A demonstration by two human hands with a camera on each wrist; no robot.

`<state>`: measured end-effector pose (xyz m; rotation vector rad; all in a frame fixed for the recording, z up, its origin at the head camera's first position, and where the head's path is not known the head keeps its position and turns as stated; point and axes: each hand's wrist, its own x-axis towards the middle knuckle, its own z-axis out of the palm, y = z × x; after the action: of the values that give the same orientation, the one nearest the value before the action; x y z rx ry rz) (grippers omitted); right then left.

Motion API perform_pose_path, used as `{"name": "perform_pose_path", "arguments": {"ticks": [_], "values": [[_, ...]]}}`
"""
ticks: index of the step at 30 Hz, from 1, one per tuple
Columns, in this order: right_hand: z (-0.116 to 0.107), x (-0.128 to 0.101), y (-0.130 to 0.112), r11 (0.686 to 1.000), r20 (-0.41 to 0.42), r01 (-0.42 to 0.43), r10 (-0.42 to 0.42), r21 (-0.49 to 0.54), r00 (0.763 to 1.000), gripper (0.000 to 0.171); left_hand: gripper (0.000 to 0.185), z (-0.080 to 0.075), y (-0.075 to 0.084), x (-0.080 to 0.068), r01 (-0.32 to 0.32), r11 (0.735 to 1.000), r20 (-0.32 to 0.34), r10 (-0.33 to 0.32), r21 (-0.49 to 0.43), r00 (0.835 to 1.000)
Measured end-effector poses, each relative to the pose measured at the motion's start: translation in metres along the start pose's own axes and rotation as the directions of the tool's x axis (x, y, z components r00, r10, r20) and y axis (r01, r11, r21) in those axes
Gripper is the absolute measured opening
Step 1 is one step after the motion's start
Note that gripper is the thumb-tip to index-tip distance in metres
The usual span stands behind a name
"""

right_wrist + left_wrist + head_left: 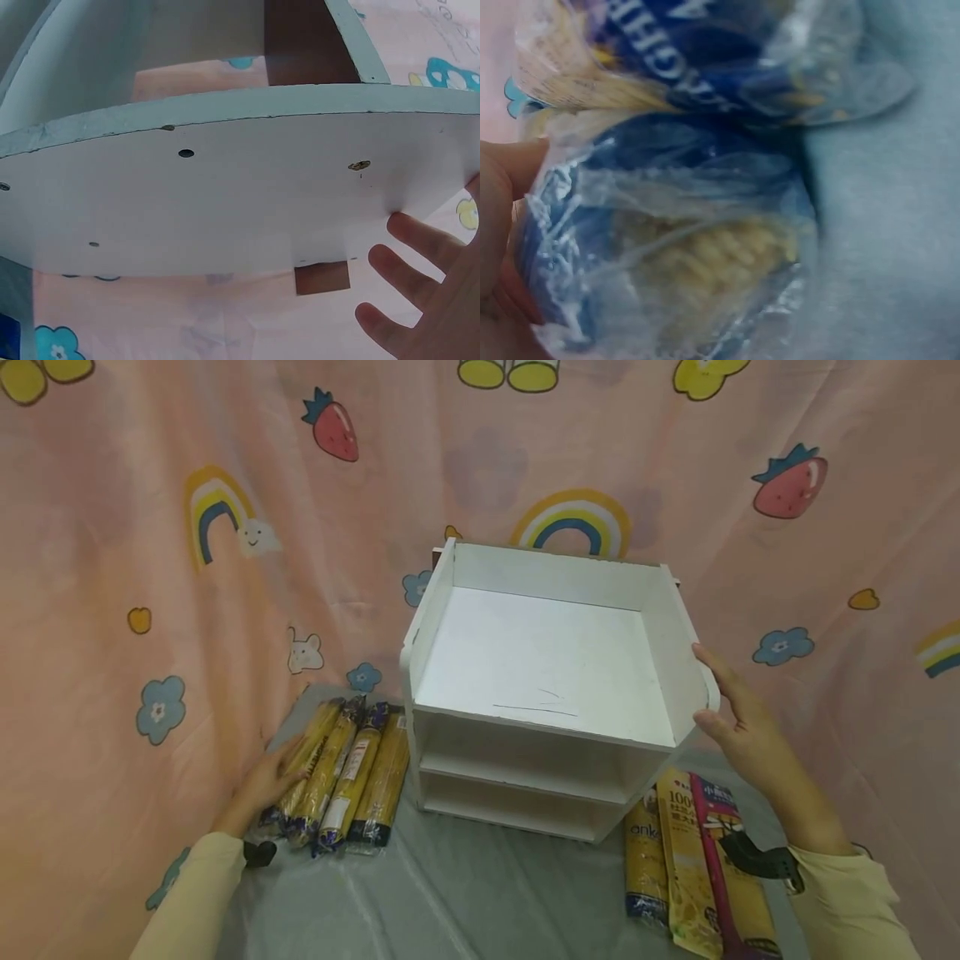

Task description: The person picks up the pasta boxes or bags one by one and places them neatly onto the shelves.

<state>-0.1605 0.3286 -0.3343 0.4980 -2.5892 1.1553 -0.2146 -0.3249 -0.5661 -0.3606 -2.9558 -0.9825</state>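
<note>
I see the left hand [264, 785] down on the outermost spaghetti pack [300, 772], far left of a row of four packs lying side by side on the grey-covered table [465, 893]. Fingers lie over the pack; in the left wrist view the crinkled clear-and-blue end of it sits right against the palm, but I can't tell if the fingers are curled round it or just resting flat.

Right hand [738, 727] is up against the right side panel of the white shelf unit [540, 693], fingers straight, tips touching the panel w/ the thumb near its front edge. Not gripping anything. Right wrist view confirms: straight fingers [416, 236] laid on the flat white board.

Shelf unit stands mid-table, open top tray, two slots below. More noodle packets [690, 860] lie just right of its base, under the right forearm. Pink cartoon-print cloth [112, 610] hangs behind.
</note>
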Motion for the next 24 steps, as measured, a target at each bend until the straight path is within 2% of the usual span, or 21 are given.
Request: {"name": "perform_pose_path", "arguments": {"ticks": [3, 5, 12, 14, 18, 21, 24], "values": [[0.000, 0.000, 0.002, 1.000, 0.000, 0.002, -0.002, 0.005, 1.000, 0.070, 0.072, -0.003, 0.004, 0.003, 0.035, 0.998, 0.026, -0.033, -0.048, 0.999], [0.001, 0.000, 0.002, 1.000, 0.000, 0.003, -0.003, 0.008, 1.000, 0.070, 0.071, -0.005, 0.006, 0.004, 0.037, 0.998, 0.022, -0.036, -0.059, 0.999], [0.001, 0.000, 0.003, 0.999, 0.003, -0.021, 0.021, 0.025, 1.000, 0.069, 0.062, -0.014, 0.015, 0.012, -0.034, 0.999, -0.078, 0.030, -0.042, 0.996], [0.002, 0.001, 0.003, 0.999, 0.006, -0.024, 0.024, 0.027, 1.000, 0.069, 0.062, -0.020, 0.021, 0.015, -0.036, 0.999, -0.086, 0.032, -0.039, 0.996], [0.001, 0.001, 0.004, 1.000, 0.004, -0.017, 0.017, 0.020, 1.000, 0.069, 0.058, -0.035, 0.042, 0.022, -0.089, 0.995, -0.116, 0.084, -0.039, 0.990], [0.001, 0.000, 0.004, 1.000, 0.002, -0.017, 0.017, 0.010, 1.000, 0.068, 0.055, -0.047, 0.059, 0.026, -0.102, 0.995, -0.140, 0.099, -0.021, 0.985], [0.000, 0.000, 0.004, 1.000, 0.005, -0.025, 0.025, -0.007, 1.000, 0.068, 0.054, -0.058, 0.077, 0.031, -0.078, 0.997, -0.143, 0.074, -0.027, 0.987]]}}
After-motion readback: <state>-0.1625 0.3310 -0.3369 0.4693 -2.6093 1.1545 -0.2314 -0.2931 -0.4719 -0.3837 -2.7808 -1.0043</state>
